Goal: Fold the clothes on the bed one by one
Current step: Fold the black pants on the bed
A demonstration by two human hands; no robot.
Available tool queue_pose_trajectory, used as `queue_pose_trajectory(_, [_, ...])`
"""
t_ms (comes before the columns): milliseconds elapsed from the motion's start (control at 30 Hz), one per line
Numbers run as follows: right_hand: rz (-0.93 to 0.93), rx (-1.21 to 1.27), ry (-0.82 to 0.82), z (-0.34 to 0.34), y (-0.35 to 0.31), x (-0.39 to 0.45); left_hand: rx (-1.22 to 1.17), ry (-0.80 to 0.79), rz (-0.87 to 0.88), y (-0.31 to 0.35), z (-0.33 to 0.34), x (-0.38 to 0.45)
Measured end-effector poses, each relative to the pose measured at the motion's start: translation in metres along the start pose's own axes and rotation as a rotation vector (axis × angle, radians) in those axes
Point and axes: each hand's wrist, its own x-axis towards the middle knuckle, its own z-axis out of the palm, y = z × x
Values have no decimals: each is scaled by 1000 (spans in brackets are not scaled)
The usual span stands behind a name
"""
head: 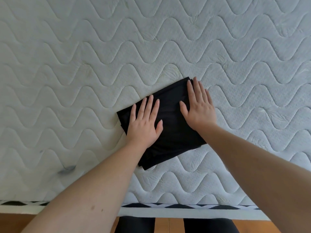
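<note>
Black garment (170, 130) lies folded into a compact rectangle on the white quilted mattress (84, 64), tilted so one corner points up-right and another down toward the near edge. It sits roughly mid-frame, a bit right of centre, well in from the mattress edge.

Left hand (144, 121) lies flat on the garment's left half — fingers straight, slightly spread, thumb out to the right, palm down. Right hand (197, 106) lies flat on the upper right part, fingers straight and close together, fingertips reaching the garment's far corner, thumb angled left. Neither hand grips the fabric; both press on it.

Near edge of the mattress shows a black-and-white diamond trim (185, 206). Below it — wood floor (15, 222) and the person's dark-clad legs (134, 224).
</note>
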Motion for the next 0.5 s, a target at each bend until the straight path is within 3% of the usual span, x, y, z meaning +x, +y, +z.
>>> queue_pose_trajectory(133, [6,4,-67,-1,0,4,29,-49,17,-2,1,1])
queue_pose_trajectory(267, [-77,92,-265,-22,14,13,58,-103,7,0,-10,3])
queue_pose_trajectory(367, [-11,230,-177,-38,16,1,-33,-1,25,-5,-27,-6])
queue_pose_trajectory(433, [137,316,-59,-39,14,-23,-100,163,-79,-5,-35,-27])
queue_pose_trajectory(500, [260,389,-23,-35,16,-44,-256,222,-362,1,-41,-52])
